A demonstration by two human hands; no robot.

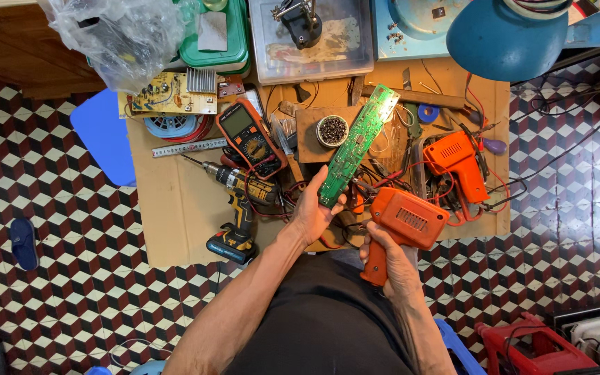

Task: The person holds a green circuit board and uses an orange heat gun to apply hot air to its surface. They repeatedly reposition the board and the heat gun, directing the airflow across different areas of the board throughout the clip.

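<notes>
Right hand (392,264) is nearest the camera, fingers wrapped tight round the grip of an orange soldering gun (403,223), body of the gun pointing up & left over the desk (168,201) edge. Just left of it, left hand (316,212) is clamped on the near end of a long green circuit board (357,144); board runs diagonally up & to the right, far end reaching over the clutter. The two hands sit close together, gun & board nearly touching at the bottom of the board.

Left of the left hand: a yellow/black cordless drill (239,201) lying on the desk, bit pointing up-left. Above it an orange multimeter (250,137), tilted, w/ a steel ruler (189,147) just beside it on the left. Right of the board: a second orange soldering gun (458,161) lying in a tangle of red & black wires. Btwn multimeter and board, a small round tin (332,130) sits on a wood block.

Farther back: a yellowish circuit board w/ heatsink (175,92), a clear plastic bag (119,35), a green lidded box (217,38), a clear tray (312,38) holding a black clamp stand, & a blue lamp shade (505,35) at top right. Floor (50,229) around is checkered tile.
</notes>
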